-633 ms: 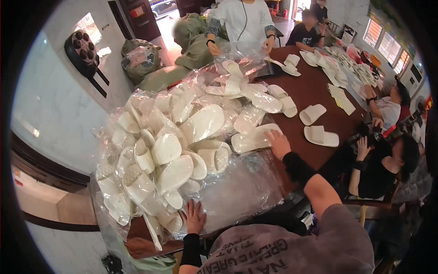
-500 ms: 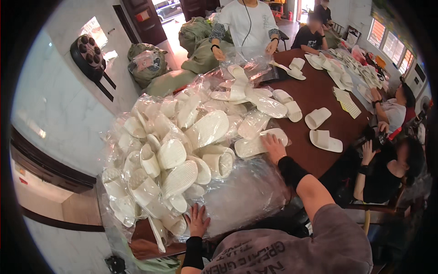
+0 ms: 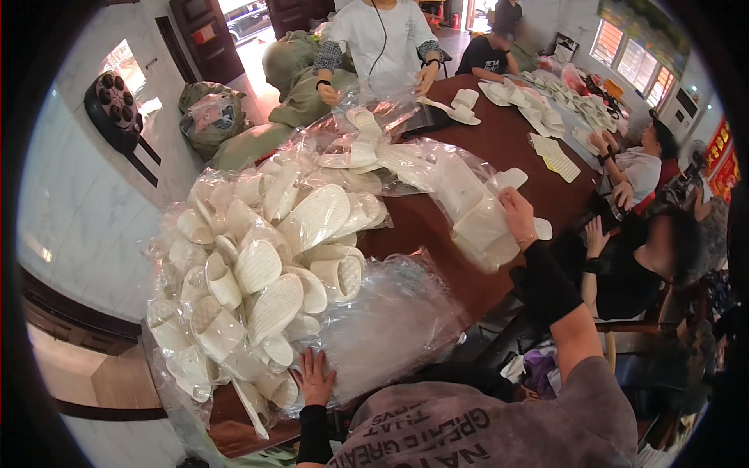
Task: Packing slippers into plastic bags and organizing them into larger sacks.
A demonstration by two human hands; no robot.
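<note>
My right hand (image 3: 519, 217) grips the edge of a clear plastic bag holding white slippers (image 3: 473, 222), lifted over the right part of the table; the bag is blurred by motion. Beside the pile's near end, my left hand (image 3: 314, 380) lies with spread fingers on the corner of a stack of clear plastic bags (image 3: 390, 324). To the left spreads a large heap of bagged white slippers (image 3: 273, 300), several layers deep. Loose white slippers (image 3: 511, 179) are partly hidden behind the raised bag and my right hand.
Opposite me a person in a white shirt (image 3: 382, 39) handles clear film. Other people sit along the right side. Farther along the brown table (image 3: 413, 234) are more slippers (image 3: 538, 109) and a paper sheet (image 3: 555, 157). Green sacks (image 3: 304, 93) stand behind.
My right hand has gone from resting flat on a bagged slipper to raising bagged slippers rightward. My left hand stays on the plastic bags. The whole view has shifted somewhat.
</note>
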